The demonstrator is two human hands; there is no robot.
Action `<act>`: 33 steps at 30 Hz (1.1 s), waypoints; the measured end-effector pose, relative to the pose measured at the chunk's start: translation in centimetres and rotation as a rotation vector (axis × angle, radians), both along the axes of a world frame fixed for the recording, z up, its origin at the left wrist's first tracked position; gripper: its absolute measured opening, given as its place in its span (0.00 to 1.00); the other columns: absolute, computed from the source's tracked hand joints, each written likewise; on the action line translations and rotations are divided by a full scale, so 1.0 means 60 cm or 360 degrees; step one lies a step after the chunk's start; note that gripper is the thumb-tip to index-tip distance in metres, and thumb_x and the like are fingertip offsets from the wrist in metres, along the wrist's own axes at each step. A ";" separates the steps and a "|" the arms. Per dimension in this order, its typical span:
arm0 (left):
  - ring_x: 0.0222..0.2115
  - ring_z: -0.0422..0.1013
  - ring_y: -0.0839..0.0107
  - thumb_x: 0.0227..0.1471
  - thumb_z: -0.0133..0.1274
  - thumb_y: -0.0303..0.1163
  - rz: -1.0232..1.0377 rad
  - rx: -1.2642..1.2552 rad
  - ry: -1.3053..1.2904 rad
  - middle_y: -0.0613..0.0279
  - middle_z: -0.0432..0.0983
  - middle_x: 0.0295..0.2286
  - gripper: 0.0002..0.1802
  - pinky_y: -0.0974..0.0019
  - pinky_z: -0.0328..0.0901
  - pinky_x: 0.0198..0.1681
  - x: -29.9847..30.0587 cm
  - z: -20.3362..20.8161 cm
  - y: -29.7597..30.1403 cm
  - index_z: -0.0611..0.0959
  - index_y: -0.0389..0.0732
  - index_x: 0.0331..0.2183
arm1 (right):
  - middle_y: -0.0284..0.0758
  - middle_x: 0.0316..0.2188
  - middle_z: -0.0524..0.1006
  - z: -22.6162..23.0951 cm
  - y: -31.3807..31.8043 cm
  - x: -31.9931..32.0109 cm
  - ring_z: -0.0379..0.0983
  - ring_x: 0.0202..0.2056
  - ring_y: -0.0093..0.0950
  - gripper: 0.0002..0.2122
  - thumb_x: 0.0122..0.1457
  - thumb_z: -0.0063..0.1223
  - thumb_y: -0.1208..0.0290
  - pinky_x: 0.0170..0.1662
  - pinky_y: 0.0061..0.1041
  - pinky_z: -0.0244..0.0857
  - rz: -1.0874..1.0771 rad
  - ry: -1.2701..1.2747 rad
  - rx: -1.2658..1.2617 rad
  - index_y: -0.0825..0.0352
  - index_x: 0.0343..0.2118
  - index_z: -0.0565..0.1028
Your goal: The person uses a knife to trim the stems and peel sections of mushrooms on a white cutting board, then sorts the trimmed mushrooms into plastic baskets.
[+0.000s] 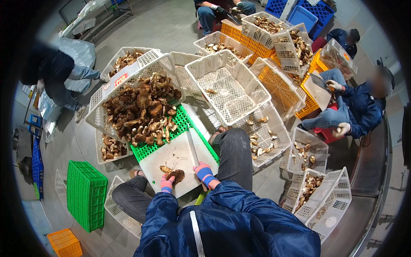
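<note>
My left hand, in a pink and blue glove, has its fingers closed on a brown mushroom at the near edge of a white cutting board. A paler stem-like piece lies against that mushroom; whether it belongs to it I cannot tell. In my right hand, gloved alike, is a knife, its long blade pointing away from me along the board's right side. The board rests on a green crate. Beyond it, a tilted white crate spills a heap of brown mushrooms toward the board.
A white crate with one small piece inside stands ahead. White crates with cut mushrooms line my right. Green crates are stacked at left, near an orange crate. Co-workers sit at right and far ahead; another person bends at left.
</note>
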State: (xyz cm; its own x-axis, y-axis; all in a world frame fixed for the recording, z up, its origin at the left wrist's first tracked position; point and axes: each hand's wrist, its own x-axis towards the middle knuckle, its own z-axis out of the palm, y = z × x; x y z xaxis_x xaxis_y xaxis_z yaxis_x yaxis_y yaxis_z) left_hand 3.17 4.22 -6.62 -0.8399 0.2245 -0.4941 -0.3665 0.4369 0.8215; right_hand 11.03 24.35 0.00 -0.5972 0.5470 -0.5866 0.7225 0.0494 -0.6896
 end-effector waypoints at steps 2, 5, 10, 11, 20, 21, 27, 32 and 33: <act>0.35 0.64 0.69 0.35 0.54 0.29 0.0014 0.0009 -0.0003 0.56 0.68 0.34 0.24 0.71 0.58 0.40 0.003 0.002 0.003 0.67 0.34 0.38 | 0.48 0.35 0.68 0.010 0.003 0.002 0.65 0.38 0.40 0.23 0.40 0.46 0.62 0.42 0.27 0.58 0.0097 0.0006 0.0171 0.71 0.39 0.66; 0.35 0.63 0.69 0.35 0.53 0.29 0.0024 0.0005 0.0018 0.56 0.67 0.34 0.24 0.71 0.58 0.40 0.004 0.001 0.000 0.67 0.34 0.38 | 0.48 0.34 0.69 0.030 0.004 -0.001 0.65 0.38 0.39 0.22 0.40 0.46 0.62 0.42 0.27 0.58 0.0117 -0.0065 0.0142 0.71 0.39 0.66; 0.34 0.64 0.68 0.35 0.53 0.28 0.0031 0.0058 0.0042 0.57 0.68 0.33 0.24 0.71 0.58 0.40 0.002 -0.013 -0.006 0.67 0.34 0.38 | 0.48 0.33 0.69 0.021 0.003 -0.004 0.66 0.37 0.40 0.22 0.40 0.45 0.62 0.41 0.28 0.58 0.0063 -0.0070 0.0015 0.70 0.39 0.66; 0.34 0.64 0.68 0.35 0.53 0.28 0.0029 0.0057 0.0041 0.57 0.68 0.33 0.24 0.71 0.58 0.40 0.001 -0.014 -0.006 0.67 0.34 0.38 | 0.48 0.33 0.69 0.013 0.001 0.000 0.66 0.37 0.40 0.22 0.40 0.46 0.62 0.41 0.28 0.58 0.0066 -0.0032 0.0115 0.70 0.39 0.66; 0.34 0.64 0.69 0.35 0.54 0.29 0.0057 0.0031 0.0053 0.56 0.68 0.33 0.25 0.71 0.59 0.39 0.002 -0.013 0.000 0.67 0.33 0.39 | 0.47 0.32 0.70 -0.016 0.001 -0.001 0.66 0.36 0.39 0.22 0.40 0.47 0.63 0.41 0.28 0.59 -0.0031 -0.0010 -0.0103 0.69 0.39 0.67; 0.34 0.64 0.69 0.35 0.54 0.29 0.0059 0.0028 0.0054 0.56 0.68 0.33 0.25 0.71 0.59 0.39 0.002 -0.014 -0.001 0.67 0.33 0.39 | 0.47 0.32 0.70 -0.009 -0.001 -0.001 0.66 0.36 0.39 0.22 0.40 0.47 0.63 0.41 0.28 0.59 -0.0033 -0.0016 -0.0079 0.69 0.39 0.67; 0.33 0.64 0.69 0.35 0.54 0.28 0.0028 -0.0018 0.0080 0.57 0.68 0.33 0.24 0.71 0.59 0.39 -0.003 -0.031 -0.013 0.68 0.34 0.38 | 0.48 0.33 0.69 0.025 0.002 -0.001 0.66 0.37 0.39 0.22 0.40 0.46 0.63 0.41 0.28 0.59 -0.0004 -0.0057 -0.0015 0.70 0.39 0.67; 0.33 0.65 0.69 0.35 0.54 0.27 0.0057 0.0054 0.0057 0.57 0.69 0.32 0.24 0.71 0.59 0.38 -0.001 -0.031 -0.010 0.68 0.34 0.38 | 0.48 0.33 0.69 0.026 0.002 0.000 0.66 0.37 0.39 0.22 0.40 0.46 0.63 0.41 0.28 0.58 -0.0015 -0.0037 -0.0057 0.70 0.39 0.66; 0.33 0.65 0.69 0.35 0.54 0.27 0.0062 0.0050 0.0057 0.57 0.69 0.32 0.24 0.71 0.59 0.38 -0.002 -0.029 -0.013 0.68 0.34 0.38 | 0.48 0.33 0.69 0.026 0.000 -0.001 0.66 0.37 0.39 0.22 0.40 0.46 0.63 0.41 0.27 0.58 -0.0016 -0.0028 -0.0078 0.70 0.40 0.66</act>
